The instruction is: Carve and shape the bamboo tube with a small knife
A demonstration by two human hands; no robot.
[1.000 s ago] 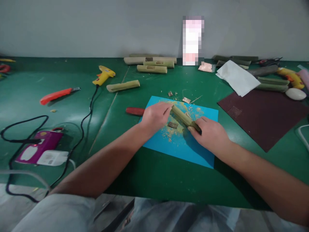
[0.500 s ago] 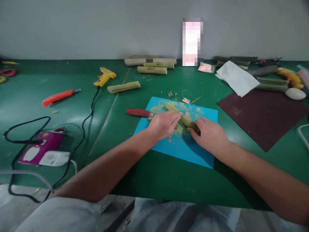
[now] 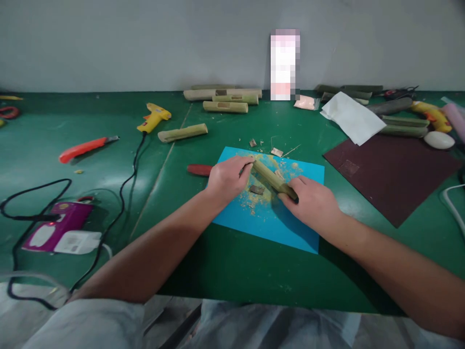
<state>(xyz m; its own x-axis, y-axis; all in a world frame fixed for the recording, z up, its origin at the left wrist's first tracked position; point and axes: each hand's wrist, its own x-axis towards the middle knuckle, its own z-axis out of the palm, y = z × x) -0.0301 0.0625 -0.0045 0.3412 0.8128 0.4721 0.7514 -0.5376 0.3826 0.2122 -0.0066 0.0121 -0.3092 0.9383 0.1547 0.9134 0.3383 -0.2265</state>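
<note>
A greenish bamboo tube [image 3: 271, 177] lies slantwise between my hands, just over a blue sheet [image 3: 301, 232] strewn with yellowish dust and shavings. Its near right end is wrapped by the fingers of my right hand [image 3: 314, 201]. At the far left end, my left hand [image 3: 228, 179] is closed, thumb and fingertips pinching the tube's tip. Below the tube a small flat brownish chip [image 3: 256, 189] rests on the sheet. The red handle [image 3: 199, 169] of a tool pokes out left of my left hand, which hides the tool's other end.
Left are a yellow glue gun [image 3: 154, 118], a red utility knife [image 3: 85, 149] and a purple power strip [image 3: 60, 225] with cables. More bamboo pieces [image 3: 225, 106] lie along the wall. A dark brown sheet [image 3: 395, 179], white paper [image 3: 352, 118] and a white egg-shaped object [image 3: 439, 140] are right.
My left hand has slid from the tube's middle up and left to its far end, uncovering the chip on the blue sheet. My right hand keeps its grip. The view has shifted slightly.
</note>
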